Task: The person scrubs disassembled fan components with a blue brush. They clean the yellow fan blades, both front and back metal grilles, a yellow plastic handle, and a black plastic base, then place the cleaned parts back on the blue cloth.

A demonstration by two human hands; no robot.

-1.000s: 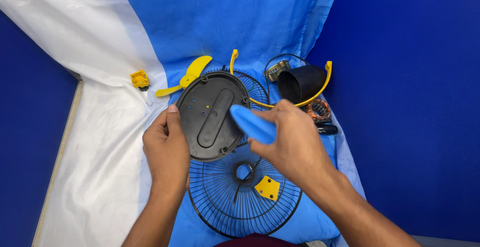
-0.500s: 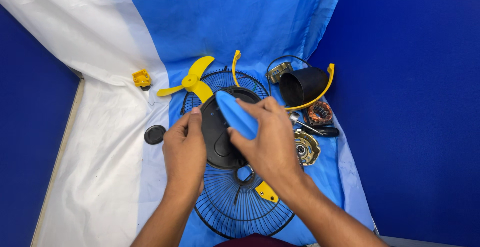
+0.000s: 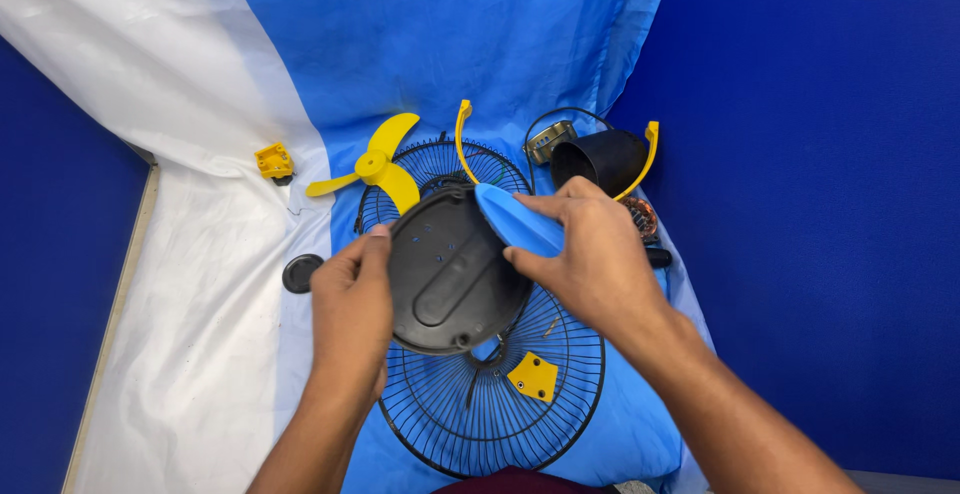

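On the white and blue cloth covering the worktop (image 3: 180, 374), a small yellow block (image 3: 273, 161) and a black cap (image 3: 302, 273) lie at the left, near a yellow fan blade (image 3: 375, 166). The left hand (image 3: 352, 309) clamps its fingers on the edge of a black round base plate (image 3: 450, 272), held tilted above a wire fan guard (image 3: 490, 394). The right hand (image 3: 590, 254) grips a blue piece (image 3: 515, 222) against the plate's upper right edge. This looks like a fitting step; aligning the two calls for steady support. A black motor housing (image 3: 600, 161) sits behind.

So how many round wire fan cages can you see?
2. One wire cage lies nearest, under the black round base that both hands hold. The other lies farther back, beside the yellow fan blade. More may be hidden.
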